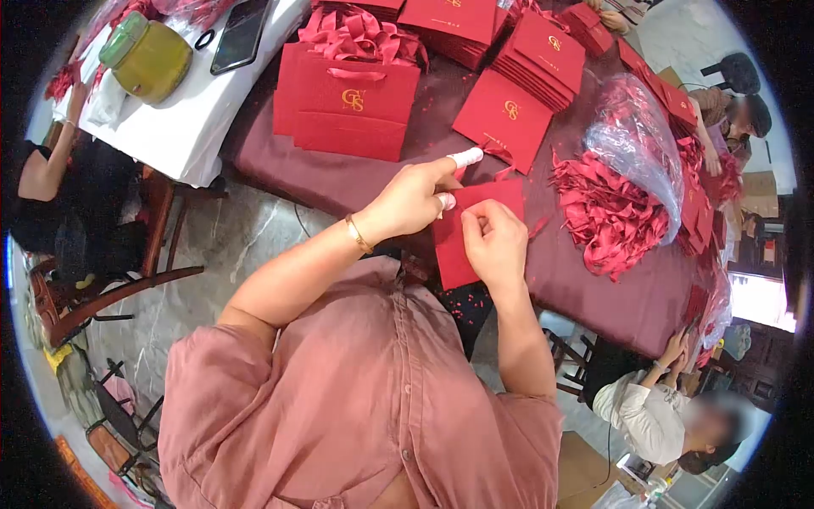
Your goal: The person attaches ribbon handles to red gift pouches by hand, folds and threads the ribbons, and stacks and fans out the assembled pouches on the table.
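Observation:
A red paper bag (pixel 458 254) is held flat at the table's near edge, in front of my body. My left hand (pixel 411 199), with white wrapping on the index finger and thumb tips, grips its upper left edge. The index finger points away toward a red ribbon (pixel 498 153). My right hand (pixel 496 242) lies over the bag's right side with thumb and fingers pinched together; what is between them is hidden. A short ribbon end (pixel 538 226) sticks out beside the right hand. Just beyond lies a flat red bag with a gold print (pixel 509 114).
Red bags with ribbons (pixel 352 110) stand at the left, and stacked bags (pixel 538 59) lie behind. A plastic sack (pixel 632 127) spills loose red ribbons (pixel 606 212). A jar (pixel 148 64) and a phone (pixel 243 36) rest on a white surface. Other people sit around.

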